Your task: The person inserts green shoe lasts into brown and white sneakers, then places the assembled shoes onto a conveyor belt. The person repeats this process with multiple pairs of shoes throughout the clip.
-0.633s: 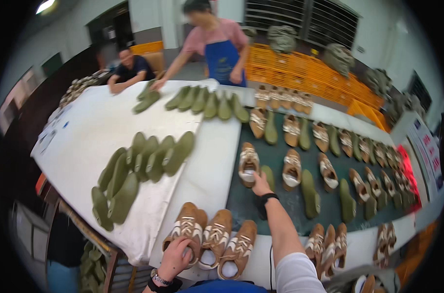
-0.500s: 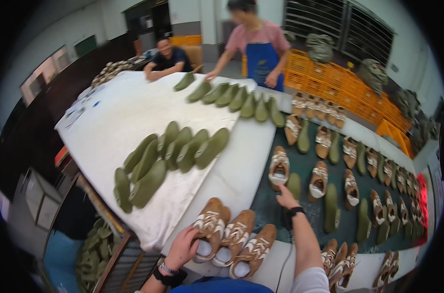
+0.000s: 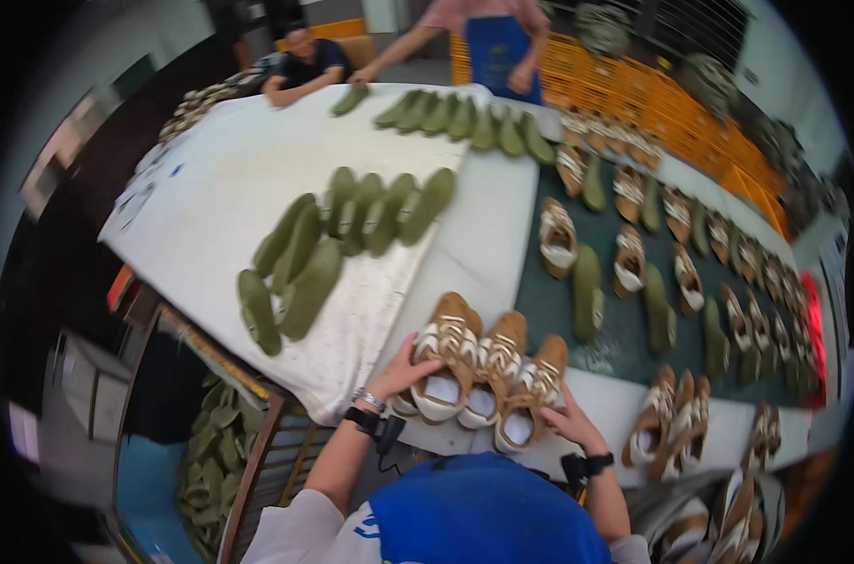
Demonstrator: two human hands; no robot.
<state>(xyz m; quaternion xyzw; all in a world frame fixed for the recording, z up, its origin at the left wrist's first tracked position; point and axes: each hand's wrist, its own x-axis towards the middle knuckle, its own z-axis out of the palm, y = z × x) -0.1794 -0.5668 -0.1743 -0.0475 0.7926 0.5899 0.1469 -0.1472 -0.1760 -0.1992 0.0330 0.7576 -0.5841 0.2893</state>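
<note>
Several brown-and-white lace-up sneakers [image 3: 496, 362] stand side by side at the near table edge, toes pointing away. My left hand [image 3: 403, 369] is closed against the leftmost sneaker [image 3: 448, 348], its fingers along the shoe's side. On the opposite end, my right hand [image 3: 574, 421] grips the rightmost sneaker [image 3: 532, 395] near its heel opening. Beyond the right hand, on the dark green belt, a sneaker [image 3: 558, 240] lies beside an olive-green insole [image 3: 587, 293].
Olive insoles [image 3: 303, 289] lie grouped on a white cloth [image 3: 211, 226]. Sneakers and insoles line the belt [image 3: 601, 354] at right. A bin of green pieces [image 3: 215, 451] stands lower left. Across the table, a person in a blue apron [image 3: 502, 61] touches an insole [image 3: 350, 101]; another sits nearby.
My right hand has come back from the belt to the right end of the near sneaker row. My left hand stays at the leftmost sneaker. The view has tilted downward.
</note>
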